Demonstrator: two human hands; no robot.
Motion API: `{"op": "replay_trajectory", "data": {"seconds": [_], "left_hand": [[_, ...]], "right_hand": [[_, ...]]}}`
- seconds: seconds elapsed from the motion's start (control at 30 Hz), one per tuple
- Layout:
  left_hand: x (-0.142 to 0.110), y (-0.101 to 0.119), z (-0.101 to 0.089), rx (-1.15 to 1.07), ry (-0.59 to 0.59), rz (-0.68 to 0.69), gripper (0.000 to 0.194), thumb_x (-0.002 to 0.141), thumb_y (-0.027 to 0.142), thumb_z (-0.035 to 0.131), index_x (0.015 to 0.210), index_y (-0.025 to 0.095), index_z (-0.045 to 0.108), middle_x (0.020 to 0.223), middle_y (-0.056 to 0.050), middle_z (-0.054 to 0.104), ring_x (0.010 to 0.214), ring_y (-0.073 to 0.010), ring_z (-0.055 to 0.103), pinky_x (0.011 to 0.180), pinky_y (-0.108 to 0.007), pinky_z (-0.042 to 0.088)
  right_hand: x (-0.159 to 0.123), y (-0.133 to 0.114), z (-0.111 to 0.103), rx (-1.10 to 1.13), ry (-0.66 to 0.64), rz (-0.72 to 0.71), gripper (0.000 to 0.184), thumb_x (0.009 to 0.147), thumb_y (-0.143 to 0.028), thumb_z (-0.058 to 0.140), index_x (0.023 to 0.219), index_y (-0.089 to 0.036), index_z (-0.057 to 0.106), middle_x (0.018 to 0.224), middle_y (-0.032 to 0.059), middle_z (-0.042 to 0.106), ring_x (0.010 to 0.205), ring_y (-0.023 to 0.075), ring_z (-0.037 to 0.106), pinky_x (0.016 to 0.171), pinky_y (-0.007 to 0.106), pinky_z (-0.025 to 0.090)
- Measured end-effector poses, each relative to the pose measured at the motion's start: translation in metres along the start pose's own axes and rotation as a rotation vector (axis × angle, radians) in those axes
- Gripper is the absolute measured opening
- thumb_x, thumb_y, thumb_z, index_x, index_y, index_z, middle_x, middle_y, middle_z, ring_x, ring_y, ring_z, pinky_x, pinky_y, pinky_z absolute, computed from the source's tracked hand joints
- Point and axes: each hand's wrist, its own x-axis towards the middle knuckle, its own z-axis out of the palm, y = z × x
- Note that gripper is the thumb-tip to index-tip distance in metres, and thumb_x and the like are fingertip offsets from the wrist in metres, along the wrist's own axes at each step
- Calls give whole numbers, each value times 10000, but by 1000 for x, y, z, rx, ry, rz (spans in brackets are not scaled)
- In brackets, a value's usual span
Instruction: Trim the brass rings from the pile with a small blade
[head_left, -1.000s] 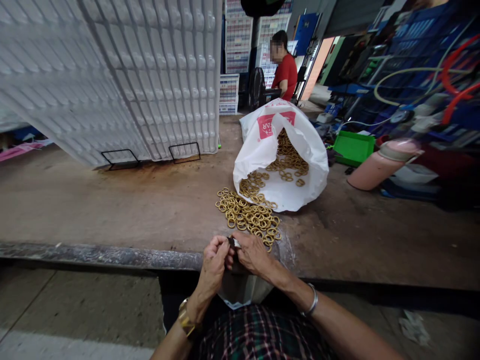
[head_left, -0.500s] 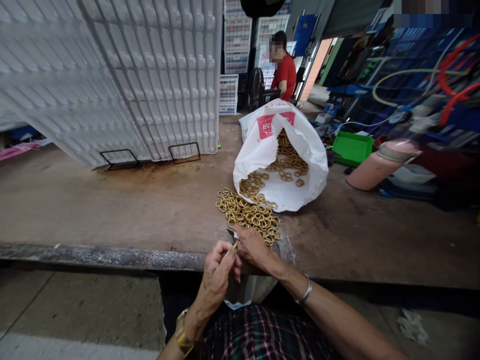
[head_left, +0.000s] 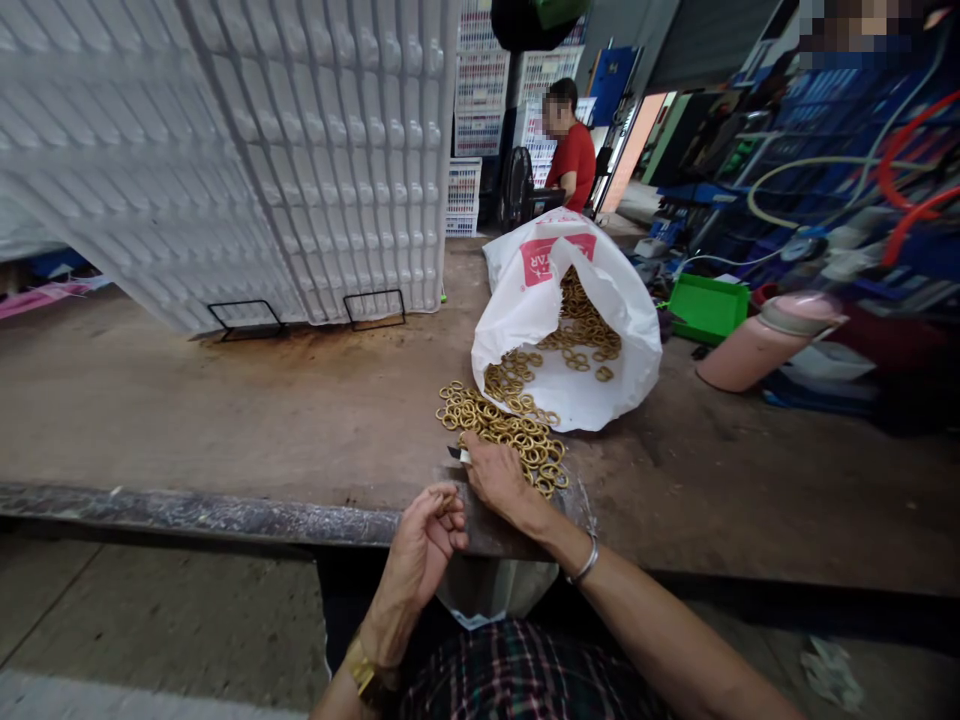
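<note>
A heap of small brass rings (head_left: 504, 427) lies on the worn workbench (head_left: 225, 410), spilling from a white plastic bag (head_left: 525, 300) that holds more of them. My right hand (head_left: 495, 475) rests at the near edge of the heap, fingers closed on a small dark tool with a white part that sticks out to the left. My left hand (head_left: 421, 545) is lower, at the bench's front edge, fingers pinched round one brass ring. A light-coloured bag (head_left: 487, 595) hangs below the bench edge between my arms.
A large white moulded tray panel (head_left: 247, 150) stands tilted on black wire stands at the back left. A green bin (head_left: 707, 307) and a pink cylinder (head_left: 765, 340) lie to the right. A person in red (head_left: 570, 150) sits far behind, by stacked white crates.
My hands have come apart. The right hand moved forward to the ring heap with the tool. The left hand dropped back toward the bench edge with a ring.
</note>
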Motion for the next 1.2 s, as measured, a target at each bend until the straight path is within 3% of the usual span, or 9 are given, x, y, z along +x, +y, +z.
{"op": "replay_trajectory", "data": {"seconds": [0.17, 0.33, 0.47, 0.6, 0.77, 0.93, 1.07, 1.2], "left_hand": [[5, 0, -4, -72, 86, -22, 200, 679, 266, 670, 660, 125, 529, 680, -17, 601, 562, -85, 541, 453, -189, 411], [11, 0, 3, 49, 85, 43, 253, 655, 284, 696, 793, 141, 538, 681, 4, 591, 561, -81, 550, 429, -164, 395], [20, -1, 6, 209, 130, 130, 355, 635, 328, 702, 887, 153, 524, 672, 18, 571, 534, -77, 534, 399, -158, 388], [32, -5, 5, 411, 169, 251, 429, 635, 422, 680, 931, 154, 523, 639, 33, 541, 487, -72, 488, 359, -156, 366], [35, -8, 10, 573, 154, 328, 388, 690, 477, 607, 874, 138, 566, 551, 51, 498, 403, -47, 384, 347, -154, 301], [28, -3, 7, 751, 202, 419, 296, 748, 433, 544, 783, 143, 594, 520, 50, 477, 426, -61, 374, 416, -180, 312], [22, 3, 3, 1031, 127, 613, 190, 777, 311, 509, 757, 158, 620, 639, -1, 574, 597, -116, 495, 593, -228, 393], [17, 7, 5, 1074, 106, 661, 155, 768, 268, 515, 729, 169, 628, 645, -7, 590, 617, -129, 513, 624, -238, 398]], "right_hand": [[-1, 9, 3, 93, 28, -9, 257, 775, -127, 422, 992, -176, 552, 789, 73, 664, 697, 181, 612, 580, 239, 334], [-1, 24, 10, 366, 135, -101, 212, 806, -169, 408, 881, -191, 605, 761, 35, 647, 672, 132, 564, 616, 209, 338], [-1, 27, 12, 647, 181, -38, 256, 838, -260, 383, 722, -178, 596, 631, 2, 586, 579, 113, 490, 566, 204, 328], [-5, 17, 1, 922, 153, 3, 286, 818, -325, 399, 624, -171, 542, 554, -35, 492, 528, 98, 416, 517, 202, 307], [-15, 3, -11, 1138, 48, 18, 297, 790, -343, 433, 550, -171, 465, 510, -52, 417, 497, 85, 382, 488, 201, 295], [-20, 4, -14, 1090, 22, -63, 291, 808, -358, 434, 622, -160, 538, 577, -22, 506, 560, 104, 448, 532, 210, 342], [-20, 5, -17, 982, 95, -148, 200, 814, -325, 454, 811, -172, 584, 794, 17, 602, 736, 127, 518, 676, 232, 384], [-20, 0, -13, 910, 65, -151, 252, 834, -315, 416, 647, -172, 505, 609, -29, 489, 591, 103, 437, 571, 215, 342]]}}
